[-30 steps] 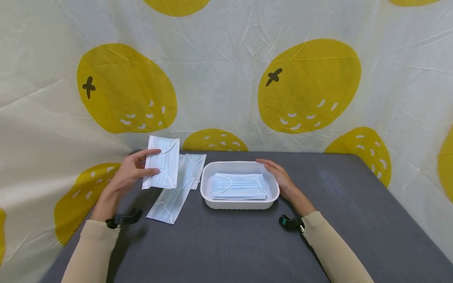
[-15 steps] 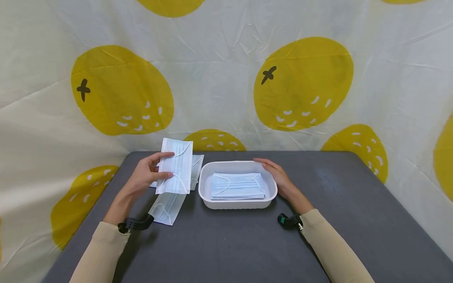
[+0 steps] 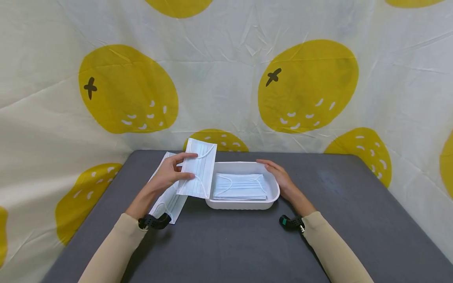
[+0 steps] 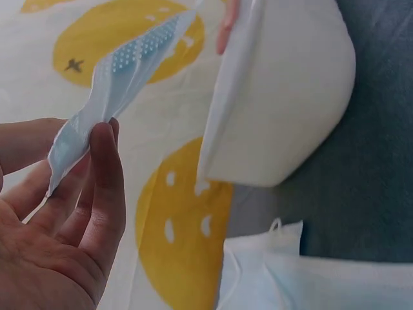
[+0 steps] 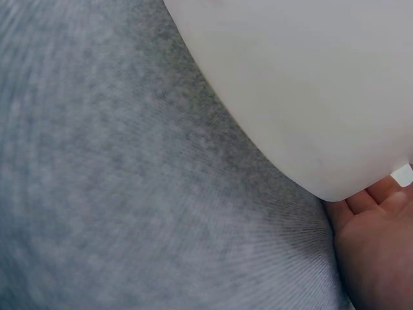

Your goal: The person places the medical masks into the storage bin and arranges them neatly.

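Backdrop (image 3: pixel 219 86): white cloth printed with big yellow fruit, it hung behind the work and down the left side
Tabletop (image 3: pixel 226 243): dark grey, it stretched from the foot of the cloth toward the wearer
Sleeves (image 3: pixel 116 243): beige, they covered both forearms to just short of the wrists
Plastic tub (image 3: pixel 235 205): white with rounded corners, it stood upright near the tabletop's middle
Right hand (image 3: pixel 281 181): fingers nearly straight, it rested against the tub's right end with fingertips at the far rim, pinching nothing
Left hand (image 3: pixel 168 171): thumb and fingers nearly together, it pinched a pleated face mask by the left edge
Loose masks (image 3: pixel 171 202): they lay left of the tub, partly covered by the left hand; their number could not be told
Mask stack (image 3: pixel 239 190): pale blue and flat, it lay inside the tub, ear loops (image 3: pixel 226 184) on top
Held mask (image 3: pixel 199 169): raised and slightly tilted, it hid the tub's left end in the head view; whether they touched was unclear
Wrist straps (image 3: pixel 155 221): black, one sat at each wrist
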Demonstrator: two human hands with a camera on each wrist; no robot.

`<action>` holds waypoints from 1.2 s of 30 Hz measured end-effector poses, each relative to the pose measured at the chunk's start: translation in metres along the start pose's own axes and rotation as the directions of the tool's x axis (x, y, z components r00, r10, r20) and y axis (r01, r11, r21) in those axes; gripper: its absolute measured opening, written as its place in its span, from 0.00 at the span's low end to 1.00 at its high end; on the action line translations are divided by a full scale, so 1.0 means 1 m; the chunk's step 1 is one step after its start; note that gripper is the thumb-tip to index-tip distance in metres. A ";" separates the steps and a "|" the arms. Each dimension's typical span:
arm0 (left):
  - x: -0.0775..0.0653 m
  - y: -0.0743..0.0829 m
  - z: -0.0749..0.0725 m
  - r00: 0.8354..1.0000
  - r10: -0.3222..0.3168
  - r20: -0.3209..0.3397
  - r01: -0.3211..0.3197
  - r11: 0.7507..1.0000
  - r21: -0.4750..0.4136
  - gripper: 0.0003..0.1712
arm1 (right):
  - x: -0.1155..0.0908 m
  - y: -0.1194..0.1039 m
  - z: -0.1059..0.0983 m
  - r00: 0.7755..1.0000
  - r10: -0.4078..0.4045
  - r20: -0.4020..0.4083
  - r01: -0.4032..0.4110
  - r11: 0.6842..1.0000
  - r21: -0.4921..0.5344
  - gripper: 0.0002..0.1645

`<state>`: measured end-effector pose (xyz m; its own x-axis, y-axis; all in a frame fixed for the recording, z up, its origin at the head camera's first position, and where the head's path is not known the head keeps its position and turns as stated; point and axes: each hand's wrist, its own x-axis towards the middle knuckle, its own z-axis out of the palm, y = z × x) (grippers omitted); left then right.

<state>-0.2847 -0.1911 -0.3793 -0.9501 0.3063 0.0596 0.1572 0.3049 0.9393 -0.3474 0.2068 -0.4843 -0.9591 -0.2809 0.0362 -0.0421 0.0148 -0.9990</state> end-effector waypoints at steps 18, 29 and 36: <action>0.054 0.031 0.022 0.976 0.023 0.216 -0.054 0.989 0.137 0.34 | -0.003 -0.002 0.001 1.000 0.004 -0.002 -0.004 1.000 -0.017 0.27; 0.078 0.040 0.031 0.925 0.053 0.377 -0.159 0.953 0.258 0.34 | -0.004 0.003 0.001 1.000 0.001 0.006 -0.002 1.000 0.012 0.27; 0.090 0.047 0.039 0.877 0.038 0.479 -0.192 0.941 0.277 0.34 | -0.003 0.001 0.002 1.000 0.002 0.000 -0.002 1.000 0.030 0.27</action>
<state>-0.3524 -0.1134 -0.3429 -0.6983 0.7120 -0.0739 0.4051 0.4782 0.7793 -0.3439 0.2061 -0.4853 -0.9592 -0.2807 0.0347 -0.0321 -0.0139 -0.9994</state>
